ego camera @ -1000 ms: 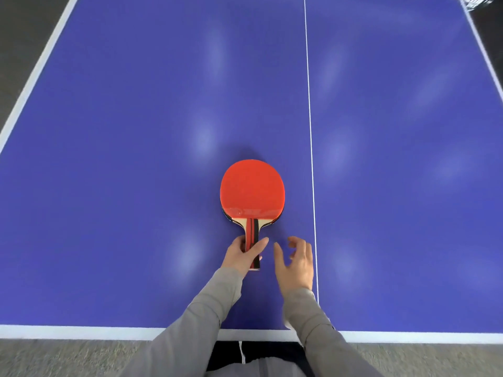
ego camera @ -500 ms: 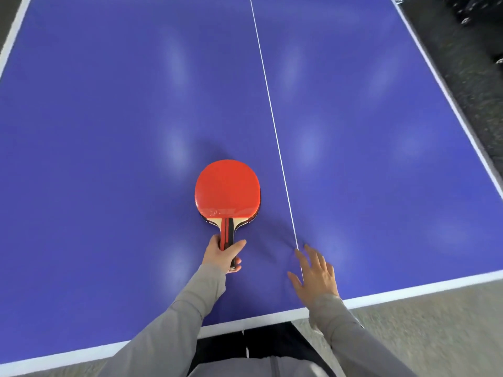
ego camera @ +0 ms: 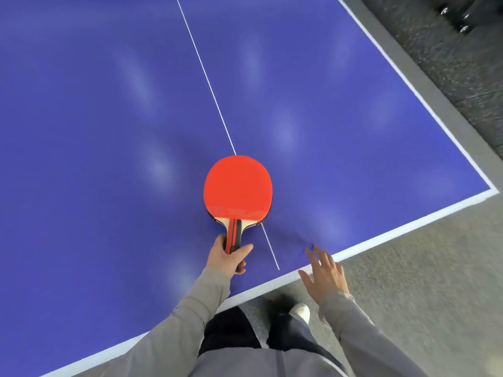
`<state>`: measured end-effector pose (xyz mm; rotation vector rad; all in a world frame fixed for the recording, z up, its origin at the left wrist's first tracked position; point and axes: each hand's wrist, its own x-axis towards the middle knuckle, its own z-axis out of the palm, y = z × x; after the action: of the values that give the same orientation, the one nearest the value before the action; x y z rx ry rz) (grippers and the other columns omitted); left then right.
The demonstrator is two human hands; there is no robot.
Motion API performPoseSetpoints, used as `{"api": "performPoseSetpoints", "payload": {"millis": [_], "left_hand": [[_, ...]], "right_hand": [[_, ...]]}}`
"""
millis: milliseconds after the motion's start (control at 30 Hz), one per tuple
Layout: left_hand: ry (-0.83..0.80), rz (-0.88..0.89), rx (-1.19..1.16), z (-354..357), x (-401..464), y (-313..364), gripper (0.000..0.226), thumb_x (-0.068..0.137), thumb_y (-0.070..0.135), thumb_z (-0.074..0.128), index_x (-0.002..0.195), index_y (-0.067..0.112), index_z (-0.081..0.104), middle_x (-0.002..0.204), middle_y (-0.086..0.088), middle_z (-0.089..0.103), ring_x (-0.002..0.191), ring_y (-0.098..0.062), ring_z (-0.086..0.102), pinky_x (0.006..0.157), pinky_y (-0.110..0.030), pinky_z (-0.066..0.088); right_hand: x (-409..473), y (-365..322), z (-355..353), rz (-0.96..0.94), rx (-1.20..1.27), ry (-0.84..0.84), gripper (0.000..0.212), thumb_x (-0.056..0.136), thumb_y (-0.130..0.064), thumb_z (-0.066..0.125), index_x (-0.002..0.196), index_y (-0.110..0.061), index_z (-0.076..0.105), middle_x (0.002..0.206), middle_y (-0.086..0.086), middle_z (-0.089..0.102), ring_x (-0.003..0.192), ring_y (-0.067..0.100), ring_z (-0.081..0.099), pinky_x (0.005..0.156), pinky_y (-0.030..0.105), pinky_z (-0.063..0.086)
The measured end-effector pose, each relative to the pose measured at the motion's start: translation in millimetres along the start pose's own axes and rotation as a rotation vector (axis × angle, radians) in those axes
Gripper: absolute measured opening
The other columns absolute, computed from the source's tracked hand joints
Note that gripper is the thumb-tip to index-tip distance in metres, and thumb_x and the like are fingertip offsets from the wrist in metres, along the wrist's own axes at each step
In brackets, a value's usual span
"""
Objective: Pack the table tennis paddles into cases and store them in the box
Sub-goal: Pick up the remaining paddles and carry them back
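My left hand (ego camera: pixel 230 257) still grips the handle of the paddle (ego camera: pixel 238 187), now above the white middle line of the table (ego camera: pixel 81 131). My right hand (ego camera: pixel 324 270) has moved from the table to its edge, fingers spread, holding nothing. I am probably turning to fetch a case; no case or box is in view.

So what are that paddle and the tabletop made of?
The paddle looks like pale layered wood, bare at the neck, faced with smooth matte red rubber. The tabletop seems a hard painted board: soft light reflections suggest a satin blue finish with white lines.
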<state>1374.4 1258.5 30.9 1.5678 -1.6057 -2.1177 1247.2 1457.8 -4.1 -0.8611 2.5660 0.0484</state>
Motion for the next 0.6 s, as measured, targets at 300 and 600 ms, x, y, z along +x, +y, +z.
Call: {"api": "performPoseSetpoints", "payload": {"millis": [300,600], "left_hand": [[-0.095,0.015,0.055,144,-44,-8,0.026,0.082,0.013,0.070,0.096,0.008,0.049,0.075,-0.014,0.050,0.052,-0.017,0.051,0.044,-0.020,0.047],[-0.230,0.059,0.197,305,-81,-18,0.021,0.083,0.015,0.069,0.092,0.009,0.051,0.069,-0.012,0.052,0.053,-0.019,0.052,0.044,-0.021,0.049]], "right_hand": [[-33,133,-9,0.129,0.127,-0.035,0.055,0.096,-0.044,0.040,0.145,-0.025,0.025,0.149,-0.004,0.031,0.137,0.018,0.029,0.111,0.035,0.026],[-88,297,0,0.343,0.199,-0.185,0.054,0.097,-0.047,0.035,0.145,-0.024,0.025,0.148,-0.001,0.034,0.138,0.019,0.030,0.112,0.037,0.025]]}}
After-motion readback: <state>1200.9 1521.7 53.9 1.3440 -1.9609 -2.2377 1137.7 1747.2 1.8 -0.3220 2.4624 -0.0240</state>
